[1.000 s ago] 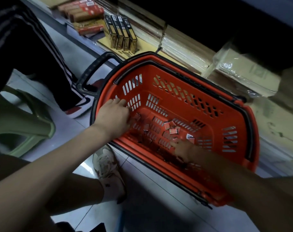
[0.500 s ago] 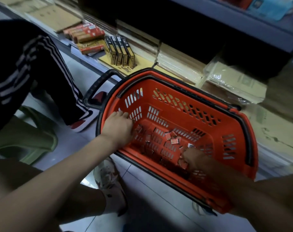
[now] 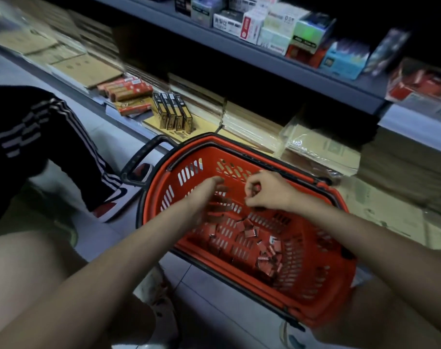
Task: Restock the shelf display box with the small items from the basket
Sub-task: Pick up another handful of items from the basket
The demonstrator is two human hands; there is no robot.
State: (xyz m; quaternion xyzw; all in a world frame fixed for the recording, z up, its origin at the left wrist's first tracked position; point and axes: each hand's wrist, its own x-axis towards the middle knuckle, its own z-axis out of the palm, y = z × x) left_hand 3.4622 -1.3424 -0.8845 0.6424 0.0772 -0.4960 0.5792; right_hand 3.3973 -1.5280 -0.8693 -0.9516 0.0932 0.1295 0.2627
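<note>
A red plastic basket [image 3: 322, 278] with a black rim stands on the floor in front of the shelves. Several small red boxes [image 3: 250, 231] lie loose on its bottom, with a further pile [image 3: 268, 263] nearer me. My right hand [image 3: 269, 193] hovers above the basket's far side, its fingers curled round a few small red boxes. My left hand [image 3: 210, 188] is just to its left over the basket, smeared by motion, so its hold is unclear. Which shelf box is the display box cannot be made out.
The upper shelf [image 3: 290, 61] carries several coloured product boxes. On the bottom shelf are flat cardboard packs [image 3: 322, 147], dark upright boxes [image 3: 171, 112] and red-brown boxes [image 3: 127, 90]. Another person's leg in black striped trousers [image 3: 50, 137] stands at left, beside the basket's black handle [image 3: 141, 157].
Both hands have risen from the basket's bottom to above its far side and come closer together. The view has tilted up, so the upper shelf now shows.
</note>
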